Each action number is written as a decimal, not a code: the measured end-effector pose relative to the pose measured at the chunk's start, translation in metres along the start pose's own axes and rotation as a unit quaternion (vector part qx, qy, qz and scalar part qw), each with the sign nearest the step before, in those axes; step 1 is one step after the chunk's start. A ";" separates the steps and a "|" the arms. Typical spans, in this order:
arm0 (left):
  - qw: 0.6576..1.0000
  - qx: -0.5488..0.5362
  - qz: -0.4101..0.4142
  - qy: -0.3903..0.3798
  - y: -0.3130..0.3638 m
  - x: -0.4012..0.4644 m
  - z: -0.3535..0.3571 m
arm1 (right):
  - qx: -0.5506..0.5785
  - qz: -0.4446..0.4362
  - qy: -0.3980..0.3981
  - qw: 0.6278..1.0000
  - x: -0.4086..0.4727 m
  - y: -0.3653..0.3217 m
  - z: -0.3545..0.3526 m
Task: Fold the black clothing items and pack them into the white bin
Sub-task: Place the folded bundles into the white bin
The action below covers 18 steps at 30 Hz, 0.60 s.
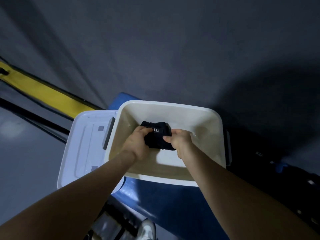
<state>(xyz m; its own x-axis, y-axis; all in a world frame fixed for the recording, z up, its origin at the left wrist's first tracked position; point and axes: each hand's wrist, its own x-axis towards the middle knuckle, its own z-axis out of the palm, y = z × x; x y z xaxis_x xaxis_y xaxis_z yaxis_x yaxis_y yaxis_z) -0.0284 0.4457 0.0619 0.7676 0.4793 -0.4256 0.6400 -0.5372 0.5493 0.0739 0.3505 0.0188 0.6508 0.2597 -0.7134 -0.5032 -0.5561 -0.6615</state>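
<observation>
Both hands, left (136,144) and right (180,142), are gripping a folded black garment (156,135) inside the white plastic bin (166,105) (resting on a blue surface (166,201)); its white lid (84,144) is lying beside the bin, grey wall (173,49) behind.

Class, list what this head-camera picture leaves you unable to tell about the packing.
- What kind of garment the folded black item is: bundled, partly covered by the left hand and right hand.
- Whether it touches the white bin floor: hidden beneath the bundle.
- Dark things at right: too dim.
</observation>
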 end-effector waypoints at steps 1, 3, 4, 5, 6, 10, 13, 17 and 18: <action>1.000 -0.001 -0.006 0.010 0.002 -0.001 -0.001 | 0.005 -0.008 0.001 1.000 -0.006 -0.002 -0.005; 0.999 0.006 -0.022 0.037 0.010 -0.003 -0.004 | 0.011 -0.023 -0.002 1.000 -0.021 -0.007 -0.019; 0.998 0.009 -0.028 0.046 0.016 -0.005 -0.005 | 0.017 -0.031 -0.006 0.999 -0.029 -0.010 -0.027; 0.998 0.011 -0.032 0.053 0.024 -0.007 -0.007 | 0.025 -0.041 -0.009 0.999 -0.040 -0.013 -0.035; 0.998 0.010 -0.032 0.060 0.033 -0.010 -0.008 | 0.032 -0.051 -0.013 0.998 -0.049 -0.017 -0.043; 0.994 -0.032 -0.003 0.100 0.079 -0.027 -0.006 | 0.052 -0.101 -0.010 0.993 -0.087 -0.025 -0.084; 0.994 -0.055 0.041 0.090 0.124 -0.044 0.010 | 0.067 -0.126 0.032 0.989 -0.113 -0.018 -0.128; 0.991 -0.087 0.088 0.052 0.182 -0.068 0.050 | 0.053 -0.142 0.095 0.984 -0.136 0.014 -0.195; 0.990 -0.092 0.097 0.040 0.193 -0.073 0.062 | 0.048 -0.140 0.107 0.983 -0.139 0.025 -0.211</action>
<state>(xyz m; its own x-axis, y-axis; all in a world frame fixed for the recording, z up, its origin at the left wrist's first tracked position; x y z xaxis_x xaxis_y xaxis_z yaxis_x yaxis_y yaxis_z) 0.0413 0.2641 0.1549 0.8658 0.4363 -0.2449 0.4575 -0.4922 0.7406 0.0907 0.1344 0.1505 0.8705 0.2149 -0.4427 -0.3320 -0.4075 -0.8507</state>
